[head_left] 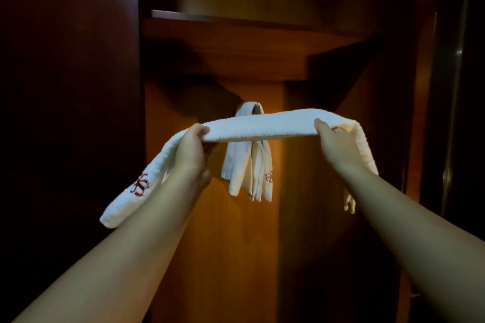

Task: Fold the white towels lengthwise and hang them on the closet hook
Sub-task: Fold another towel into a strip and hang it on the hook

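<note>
My left hand (193, 145) and right hand (334, 143) each grip the folded towel (262, 124), stretched level between them. Behind it, another towel (248, 165) hangs on the closet hook (257, 105).

A red embroidered monogram, not legible, marks the held towel (259, 124) and the hanging towel (240, 165).
</note>
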`<move>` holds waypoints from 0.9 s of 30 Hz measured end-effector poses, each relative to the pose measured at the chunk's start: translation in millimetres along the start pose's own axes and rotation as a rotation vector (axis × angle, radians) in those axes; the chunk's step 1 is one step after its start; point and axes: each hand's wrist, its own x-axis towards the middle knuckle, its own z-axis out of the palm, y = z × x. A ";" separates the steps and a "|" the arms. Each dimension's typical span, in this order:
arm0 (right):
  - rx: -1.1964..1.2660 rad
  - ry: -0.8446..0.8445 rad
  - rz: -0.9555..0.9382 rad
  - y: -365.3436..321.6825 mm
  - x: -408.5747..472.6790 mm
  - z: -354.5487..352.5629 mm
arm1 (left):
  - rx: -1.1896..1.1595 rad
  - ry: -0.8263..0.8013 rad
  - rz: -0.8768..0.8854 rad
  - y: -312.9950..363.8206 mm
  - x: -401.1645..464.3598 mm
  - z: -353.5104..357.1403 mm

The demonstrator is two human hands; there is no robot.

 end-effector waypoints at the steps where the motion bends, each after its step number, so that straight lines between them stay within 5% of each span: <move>1: 0.018 0.005 -0.007 0.8 14.8 6.0 | 0.053 -0.029 0.033 -1.6 12.9 3.6; 12: 0.431 -0.093 0.053 8.5 190.1 85.2 | 0.195 -0.415 0.133 -2.6 184.7 45.0; 18: 0.463 -0.358 0.003 21.6 266.7 133.6 | 0.288 -0.366 0.200 -24.0 254.8 64.3; 27: 0.315 -0.260 -0.031 39.9 347.2 186.2 | 0.430 -0.350 0.215 -43.3 344.3 80.9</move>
